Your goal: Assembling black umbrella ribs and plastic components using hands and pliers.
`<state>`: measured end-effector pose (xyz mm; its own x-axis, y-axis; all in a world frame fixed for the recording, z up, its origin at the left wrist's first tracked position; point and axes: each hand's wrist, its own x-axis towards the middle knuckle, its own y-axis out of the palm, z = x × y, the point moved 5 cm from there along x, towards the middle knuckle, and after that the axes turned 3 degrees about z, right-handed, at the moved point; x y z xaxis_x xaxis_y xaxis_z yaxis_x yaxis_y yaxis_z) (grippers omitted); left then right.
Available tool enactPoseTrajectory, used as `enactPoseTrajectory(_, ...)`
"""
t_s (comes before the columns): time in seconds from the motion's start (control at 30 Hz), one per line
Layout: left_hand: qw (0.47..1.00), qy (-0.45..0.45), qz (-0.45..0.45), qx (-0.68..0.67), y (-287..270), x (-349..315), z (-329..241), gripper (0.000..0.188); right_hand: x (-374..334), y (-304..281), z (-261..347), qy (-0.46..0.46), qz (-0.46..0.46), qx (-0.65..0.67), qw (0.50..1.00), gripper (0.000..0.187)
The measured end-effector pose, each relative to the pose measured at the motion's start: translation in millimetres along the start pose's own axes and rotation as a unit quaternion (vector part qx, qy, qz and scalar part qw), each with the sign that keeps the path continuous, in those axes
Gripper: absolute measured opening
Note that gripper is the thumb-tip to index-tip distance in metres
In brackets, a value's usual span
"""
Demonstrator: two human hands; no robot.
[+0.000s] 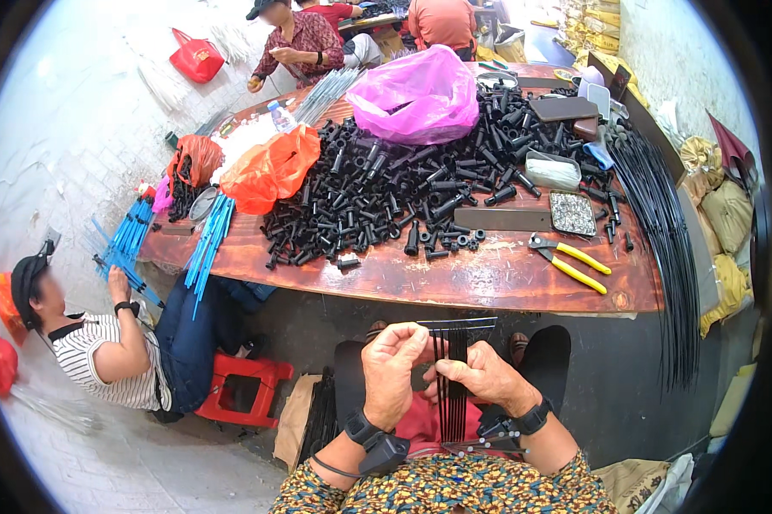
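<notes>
Above my lap, in front of the table edge, I hold a bundle of thin black rods point(455, 368) that look like umbrella ribs. They hang side by side, with small metal-grey ends point(487, 445) fanned out below. My right hand point(491, 377) is closed round the bundle, its thumb pressed across the front. My left hand point(393, 367) is closed in a pinch at the bundle's upper left. A thin wire point(476, 325) runs crosswise over the rods' top ends, its left part reaching my left fingertips. Some left fingers are hidden behind the rods.
A wooden table point(386, 287) carries a heap of black plastic tube parts point(351, 206), yellow-handled pliers point(578, 265), a tray of small metal bits point(572, 213) and a pink bag point(416, 94). Long black rods point(664, 257) hang over its right edge. A co-worker point(103, 343) sits at left.
</notes>
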<state>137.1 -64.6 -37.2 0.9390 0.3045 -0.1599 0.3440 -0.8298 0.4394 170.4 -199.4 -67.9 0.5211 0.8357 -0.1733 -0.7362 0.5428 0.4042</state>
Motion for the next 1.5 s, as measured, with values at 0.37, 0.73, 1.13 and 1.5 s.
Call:
enactPoseTrajectory(0.37, 0.684, 0.415, -0.047, 0.598, -14.7, 205.5, -132.5, 0.034, -7.4, -11.3, -4.4, 0.032, -0.018, 0.019, 0.999, 0.037)
enactPoseTrajectory(0.73, 0.460, 0.405, 0.040, 0.789, 11.7, 289.5, -107.7, 0.038, -13.4, -14.4, -5.8, 0.037, -0.043, 0.001, 0.998, 0.033)
enactPoseTrajectory(1.13, 0.983, 0.110, 0.062, 0.130, -31.3, 178.3, -104.6, 0.017, -18.9, -4.3, -0.6, -0.008, -0.023, -0.012, 1.000, 0.035)
enactPoseTrajectory(1.5, 0.747, 0.237, -0.069, 0.617, -24.4, 189.4, -42.6, 0.026, -27.6, 2.5, 3.8, -0.023, -0.029, -0.016, 0.999, 0.035)
